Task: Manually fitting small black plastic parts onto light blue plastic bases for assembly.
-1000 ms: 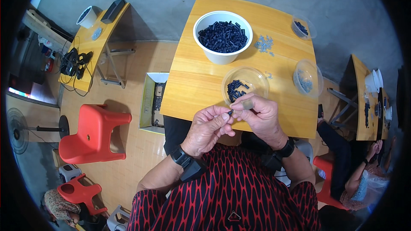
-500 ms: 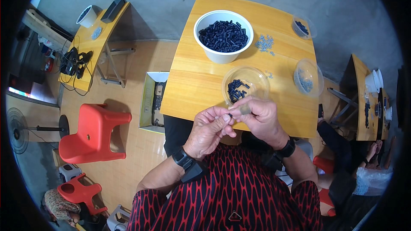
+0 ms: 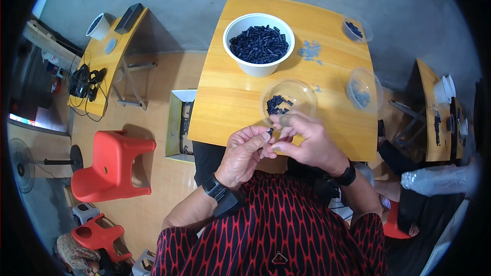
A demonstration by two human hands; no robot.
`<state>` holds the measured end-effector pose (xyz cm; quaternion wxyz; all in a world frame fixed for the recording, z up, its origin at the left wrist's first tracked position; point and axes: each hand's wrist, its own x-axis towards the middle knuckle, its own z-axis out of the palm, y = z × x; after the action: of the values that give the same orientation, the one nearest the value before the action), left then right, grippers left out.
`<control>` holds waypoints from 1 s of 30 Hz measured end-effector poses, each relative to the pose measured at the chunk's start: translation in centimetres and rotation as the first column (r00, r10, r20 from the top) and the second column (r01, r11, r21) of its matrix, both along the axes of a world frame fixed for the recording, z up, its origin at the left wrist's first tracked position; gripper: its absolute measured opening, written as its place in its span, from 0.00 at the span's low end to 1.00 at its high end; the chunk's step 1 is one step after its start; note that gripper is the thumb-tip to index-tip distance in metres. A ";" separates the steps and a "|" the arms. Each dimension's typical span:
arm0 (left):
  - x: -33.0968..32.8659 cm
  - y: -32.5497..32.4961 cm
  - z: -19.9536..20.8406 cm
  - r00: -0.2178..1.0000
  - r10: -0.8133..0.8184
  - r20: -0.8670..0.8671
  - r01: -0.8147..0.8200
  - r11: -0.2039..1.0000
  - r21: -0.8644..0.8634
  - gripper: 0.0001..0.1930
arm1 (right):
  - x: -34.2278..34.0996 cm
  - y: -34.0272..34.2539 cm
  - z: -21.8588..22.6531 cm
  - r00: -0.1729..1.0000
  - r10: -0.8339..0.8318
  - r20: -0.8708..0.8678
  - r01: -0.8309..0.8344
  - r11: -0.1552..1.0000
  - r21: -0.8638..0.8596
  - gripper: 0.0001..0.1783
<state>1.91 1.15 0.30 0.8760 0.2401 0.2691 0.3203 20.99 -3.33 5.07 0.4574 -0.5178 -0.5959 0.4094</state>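
My left hand (image 3: pixel 243 152) pinches a small black cylindrical piece (image 3: pixel 270 131) between thumb and forefinger. Right beside it is my right hand (image 3: pixel 312 140), its thumb and fingers apart and partly smeared by motion; nothing shows between them. Beyond both hands stands a clear round plastic tub (image 3: pixel 307 94) at the table's near side, with a small heap of short black tubes (image 3: pixel 276 105) in it. Farther off, a white bucket (image 3: pixel 260 70) is filled with many more such tubes (image 3: pixel 258 44).
Small silvery parts (image 3: pixel 309 50) lie loose on the yellow wooden table (image 3: pixel 220 84). Two clear containers (image 3: pixel 364 89) stand along its right side. A red chair (image 3: pixel 110 166) and an open box (image 3: pixel 176 122) are on the left. Another person's leg (image 3: pixel 396 158) shows at right.
My right hand has come away from the pinched piece, and its fingers have spread. My left hand still holds the piece, whose end now shows. At right, a clear plastic-covered shape has moved.
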 end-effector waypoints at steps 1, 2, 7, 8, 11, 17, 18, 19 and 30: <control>0.4 -0.1 0.1 1.000 0.006 -0.002 -0.006 1.000 0.002 0.07 | 0.0 -0.1 0.2 0.985 0.035 0.166 -0.046 0.997 0.064 0.19; 0.7 -0.3 0.2 1.000 0.009 -0.003 -0.009 1.000 0.004 0.07 | -0.1 -0.2 0.5 0.941 0.057 0.332 -0.100 0.988 0.116 0.18; 0.6 -0.5 1.2 0.999 0.000 -0.046 0.000 1.000 -0.009 0.06 | -0.6 -0.2 0.5 0.844 -0.009 0.536 -0.166 0.947 0.277 0.10; 0.5 -0.4 1.3 1.000 -0.008 -0.016 0.008 1.000 -0.001 0.06 | -0.5 -0.2 0.6 0.836 -0.005 0.548 -0.170 0.949 0.267 0.10; 0.3 -0.3 1.1 1.000 -0.030 0.001 0.030 0.999 0.020 0.04 | -0.2 -0.5 1.0 0.822 0.012 0.569 -0.180 0.954 0.241 0.10; 0.5 -0.7 0.8 0.994 0.090 -0.063 -0.080 0.986 0.149 0.02 | -0.4 -0.9 1.1 0.789 0.026 0.613 -0.244 0.930 0.274 0.10; 0.5 -0.7 1.0 0.994 0.089 -0.065 -0.079 0.985 0.151 0.02 | -0.5 -0.9 1.1 0.790 0.025 0.612 -0.243 0.930 0.276 0.10; 0.7 -0.7 1.3 0.994 0.096 -0.049 -0.086 0.982 0.171 0.01 | -0.5 -0.9 1.2 0.771 0.006 0.637 -0.249 0.923 0.293 0.10; -0.1 -0.1 1.6 0.990 0.119 -0.069 -0.096 0.957 0.275 0.03 | -1.9 -0.5 0.3 0.746 -0.099 0.659 -0.249 0.875 0.414 0.16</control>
<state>1.83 1.07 1.93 0.8039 0.3562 0.2724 0.3907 19.11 -3.84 5.40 0.3117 -0.4743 -0.8213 0.0580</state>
